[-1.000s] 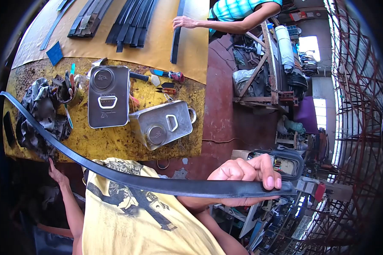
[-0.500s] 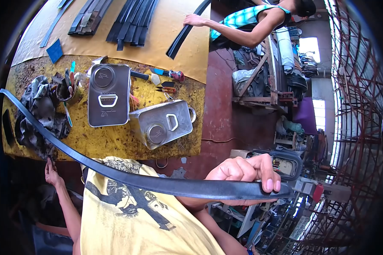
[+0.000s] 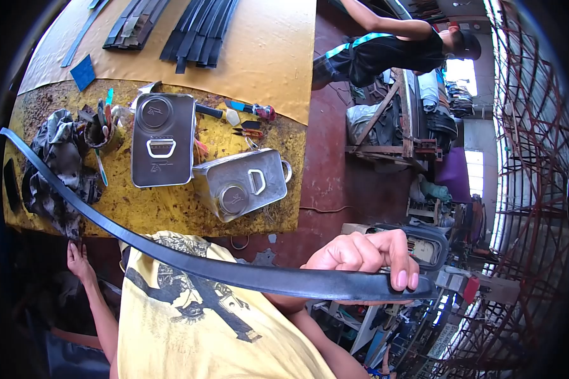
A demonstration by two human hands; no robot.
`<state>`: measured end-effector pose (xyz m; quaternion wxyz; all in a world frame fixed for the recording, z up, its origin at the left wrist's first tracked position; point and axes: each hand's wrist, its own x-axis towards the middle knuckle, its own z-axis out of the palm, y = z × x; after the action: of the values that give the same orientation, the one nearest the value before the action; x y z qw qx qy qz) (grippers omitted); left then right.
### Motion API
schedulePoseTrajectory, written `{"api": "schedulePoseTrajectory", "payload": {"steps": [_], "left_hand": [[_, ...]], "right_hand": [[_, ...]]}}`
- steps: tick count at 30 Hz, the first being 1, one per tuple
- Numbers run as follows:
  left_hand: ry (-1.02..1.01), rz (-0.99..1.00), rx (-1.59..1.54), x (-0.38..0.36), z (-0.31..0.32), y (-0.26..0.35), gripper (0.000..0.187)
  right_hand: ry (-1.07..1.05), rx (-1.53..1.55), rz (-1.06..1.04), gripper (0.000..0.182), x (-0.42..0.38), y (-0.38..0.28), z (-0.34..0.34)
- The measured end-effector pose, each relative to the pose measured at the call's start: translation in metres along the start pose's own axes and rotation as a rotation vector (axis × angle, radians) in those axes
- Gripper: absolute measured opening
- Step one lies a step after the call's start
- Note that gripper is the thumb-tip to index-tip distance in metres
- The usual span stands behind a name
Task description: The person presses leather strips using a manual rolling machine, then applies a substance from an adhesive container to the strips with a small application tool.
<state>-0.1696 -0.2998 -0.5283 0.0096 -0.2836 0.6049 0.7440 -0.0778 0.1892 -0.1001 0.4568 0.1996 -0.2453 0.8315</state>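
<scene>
A long black strip [image 3: 234, 273], curved like a belt, stretches across the view from the far left to the right side. My right hand [image 3: 367, 259] is closed around its wide right end, with the fingers bent over the upper edge. At the lower left, my left hand [image 3: 79, 260] grips the hanging end of a stained grey-and-black rag [image 3: 63, 158], which lies bunched on the table. Beyond the strip stand two metal cans with round caps and handles, one upright dark-topped can [image 3: 163, 140] and one tilted silver can [image 3: 250, 183].
The stained yellow table [image 3: 145, 218] carries a cup of tools [image 3: 101, 129], a hammer [image 3: 207, 110] and a blue-handled cutter [image 3: 239, 106]. Stacks of black strips [image 3: 199, 35] lie on a tan sheet [image 3: 265, 57]. Another person [image 3: 385, 57] stands beyond the table's right edge.
The other person has turned and raised an arm, and the dark strips they held are out of view. My hands and the strip have barely moved.
</scene>
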Motion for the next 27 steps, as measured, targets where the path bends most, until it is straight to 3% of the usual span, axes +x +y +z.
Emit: {"api": "schedulePoseTrajectory", "payload": {"steps": [8, 11, 14, 17, 20, 22, 24, 25, 27], "left_hand": [[0.23, -0.098, 0.055, -0.001, 0.011, 0.005, 0.032], [0.333, -0.099, 0.202, -0.008, 0.012, 0.014, 0.042], [0.303, -0.06, 0.593, -0.055, 0.042, 0.057, 0.053], [0.051, 0.416, 0.509, -0.093, 0.043, 0.071, 0.058], [-0.343, 0.794, 0.285, -0.133, 0.106, 0.143, 0.052], [-0.384, 0.881, 0.364, -0.161, 0.17, 0.198, 0.044], [-0.464, 0.929, 0.123, -0.183, 0.24, 0.227, 0.013], [-0.515, 0.945, 0.19, -0.192, 0.265, 0.238, 0.023], [-0.811, 0.888, 0.128, -0.208, 0.302, 0.252, 0.04]], "right_hand": [[-0.028, 0.026, 0.014, 0.01, 0.003, 0.002, 0.001], [-0.025, 0.043, 0.017, 0.01, 0.003, 0.002, 0.0], [-0.003, 0.08, 0.043, 0.012, 0.004, 0.0, -0.002], [0.024, 0.122, 0.049, 0.013, 0.002, 0.003, -0.003], [0.008, 0.024, 0.006, 0.014, -0.001, 0.007, -0.005], [-0.003, -0.025, -0.01, 0.017, -0.003, 0.01, -0.005], [-0.014, -0.086, -0.013, 0.018, -0.006, 0.012, -0.003], [-0.016, -0.128, -0.011, 0.018, -0.008, 0.01, -0.002], [-0.015, -0.193, -0.016, 0.018, -0.009, 0.007, 0.001]]}}
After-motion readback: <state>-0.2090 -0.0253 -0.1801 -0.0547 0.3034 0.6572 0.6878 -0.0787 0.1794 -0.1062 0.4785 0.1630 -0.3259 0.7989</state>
